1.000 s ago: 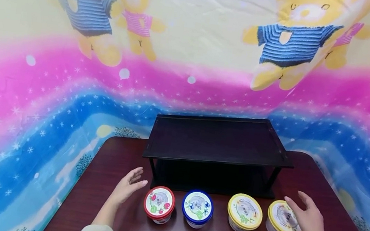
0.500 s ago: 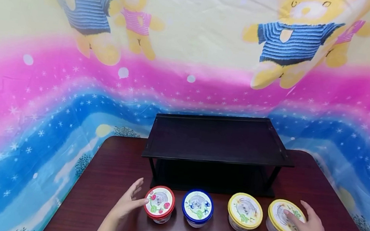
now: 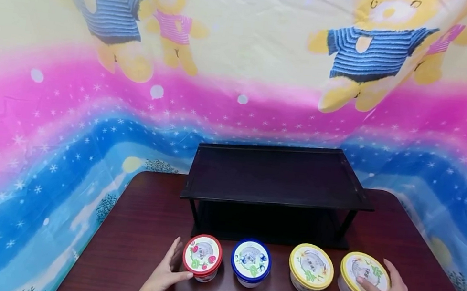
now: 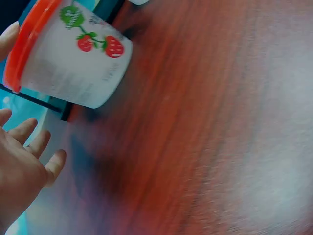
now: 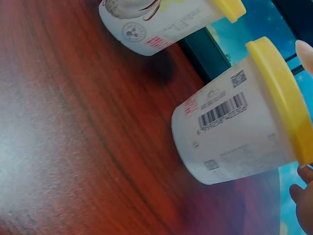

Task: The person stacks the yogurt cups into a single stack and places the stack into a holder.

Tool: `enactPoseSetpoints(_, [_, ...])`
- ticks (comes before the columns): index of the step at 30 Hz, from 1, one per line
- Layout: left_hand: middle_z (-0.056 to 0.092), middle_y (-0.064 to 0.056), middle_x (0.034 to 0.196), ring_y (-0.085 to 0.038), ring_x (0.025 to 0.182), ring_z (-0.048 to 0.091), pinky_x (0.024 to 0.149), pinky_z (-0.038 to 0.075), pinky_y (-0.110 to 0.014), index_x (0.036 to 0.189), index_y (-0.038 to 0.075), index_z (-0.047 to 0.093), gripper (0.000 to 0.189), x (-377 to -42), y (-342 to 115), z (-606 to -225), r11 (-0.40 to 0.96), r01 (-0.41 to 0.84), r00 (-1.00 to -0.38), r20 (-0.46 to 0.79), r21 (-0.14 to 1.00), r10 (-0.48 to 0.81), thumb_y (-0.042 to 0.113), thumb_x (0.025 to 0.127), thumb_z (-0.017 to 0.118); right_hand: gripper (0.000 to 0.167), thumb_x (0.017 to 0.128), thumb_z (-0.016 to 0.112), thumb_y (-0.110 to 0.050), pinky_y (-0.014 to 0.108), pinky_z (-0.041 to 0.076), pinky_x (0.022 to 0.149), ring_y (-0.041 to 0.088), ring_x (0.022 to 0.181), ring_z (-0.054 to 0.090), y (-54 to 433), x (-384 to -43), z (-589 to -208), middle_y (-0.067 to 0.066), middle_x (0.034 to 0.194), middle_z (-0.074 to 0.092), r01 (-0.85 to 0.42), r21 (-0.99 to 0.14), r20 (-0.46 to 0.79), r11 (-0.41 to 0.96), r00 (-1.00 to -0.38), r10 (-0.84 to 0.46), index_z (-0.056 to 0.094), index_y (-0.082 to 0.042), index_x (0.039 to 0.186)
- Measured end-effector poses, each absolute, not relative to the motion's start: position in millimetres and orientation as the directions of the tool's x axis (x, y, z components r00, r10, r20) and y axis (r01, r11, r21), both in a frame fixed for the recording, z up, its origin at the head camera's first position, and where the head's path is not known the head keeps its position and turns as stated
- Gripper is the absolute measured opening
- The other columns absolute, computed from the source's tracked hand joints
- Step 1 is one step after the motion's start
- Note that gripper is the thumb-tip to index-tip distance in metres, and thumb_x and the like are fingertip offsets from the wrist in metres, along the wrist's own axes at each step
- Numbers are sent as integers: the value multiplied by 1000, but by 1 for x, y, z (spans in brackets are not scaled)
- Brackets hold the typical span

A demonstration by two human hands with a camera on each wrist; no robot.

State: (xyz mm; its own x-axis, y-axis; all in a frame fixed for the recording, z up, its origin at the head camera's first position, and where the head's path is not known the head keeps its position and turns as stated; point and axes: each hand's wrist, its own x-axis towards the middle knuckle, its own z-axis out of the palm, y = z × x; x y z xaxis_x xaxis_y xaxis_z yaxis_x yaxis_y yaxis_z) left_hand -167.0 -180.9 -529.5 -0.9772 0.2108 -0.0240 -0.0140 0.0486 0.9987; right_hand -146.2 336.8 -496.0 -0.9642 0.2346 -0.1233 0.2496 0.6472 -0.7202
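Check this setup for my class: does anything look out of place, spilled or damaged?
Nothing looks spilled or damaged. The red tub, blue tub and two yellow tubs stand in a row before the rack, all lidded. Only the spacing is slightly uneven: the blue-to-yellow gap is widest.

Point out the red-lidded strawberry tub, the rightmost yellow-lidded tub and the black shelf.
Red-lidded strawberry tub (image 3: 203, 257), head view: lid top.
Rightmost yellow-lidded tub (image 5: 239, 120), right wrist view: side wall, by the barcode.
Black shelf (image 3: 279, 175), head view: upper board.
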Motion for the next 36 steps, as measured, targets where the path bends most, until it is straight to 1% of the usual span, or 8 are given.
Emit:
enactPoseSetpoints(7, [11,-31,135,-43,122,11,95,11,-54,136,1,0,101,-163,-174,-539,78,-24,-987,-36,997,154,5,66,73,100,77,63,-32,60,18,83,50,114,12,335,-139,-509,39,129,6,201,-796,-89,570,-972,218,-11,4,133])
enactPoseSetpoints(14, [13,-27,137,-37,122,11,96,9,-49,136,0,2,102,-161,-165,-547,38,-12,-990,-17,999,140,0,63,73,97,76,66,-23,60,10,88,46,117,5,331,-133,-517,36,132,2,90,-849,18,521,-980,200,-8,1,135])
enactPoseSetpoints(19, [13,-21,139,-28,124,10,97,13,-22,137,0,5,103,-162,-159,-554,5,-2,-992,-2,1000,126,-2,60,74,95,74,68,-16,53,6,92,43,115,9,328,-133,-520,36,130,10,18,-862,92,506,-977,192,-3,2,135])
enactPoseSetpoints(23, [21,-17,138,-11,122,20,89,15,-8,137,2,12,102,-164,-155,-561,50,13,-996,9,999,85,2,58,77,94,73,69,-15,54,3,93,43,119,5,329,-132,-521,37,131,9,-16,-844,138,536,-973,187,1,6,135])
enactPoseSetpoints(26, [28,-16,135,-8,118,25,89,16,-9,136,3,16,100,-164,-152,-563,91,10,-998,4,996,57,5,58,78,94,73,69,-15,55,1,93,43,121,1,330,-132,-523,36,132,5,-20,-840,138,542,-974,178,1,5,135])
enactPoseSetpoints(28, [32,-16,133,-12,117,28,89,18,-10,136,3,18,99,-164,-150,-563,102,8,-999,3,995,44,5,57,78,93,74,68,-15,54,1,94,43,121,1,331,-131,-523,36,132,5,-18,-839,134,544,-976,175,1,5,135])
enactPoseSetpoints(31, [38,-15,128,-15,113,34,89,23,-13,134,2,22,97,-164,-147,-563,118,12,-1000,9,993,21,6,56,79,92,75,68,-18,46,8,96,42,119,10,331,-131,-523,35,131,12,13,-825,110,564,-977,184,2,5,135])
enactPoseSetpoints(36, [45,-13,120,-15,106,41,90,26,-21,131,2,30,94,-166,-143,-563,144,19,-999,24,989,-28,7,53,81,93,75,68,-23,48,16,89,42,112,18,328,-131,-519,34,129,16,72,-822,61,565,-975,214,3,3,136])
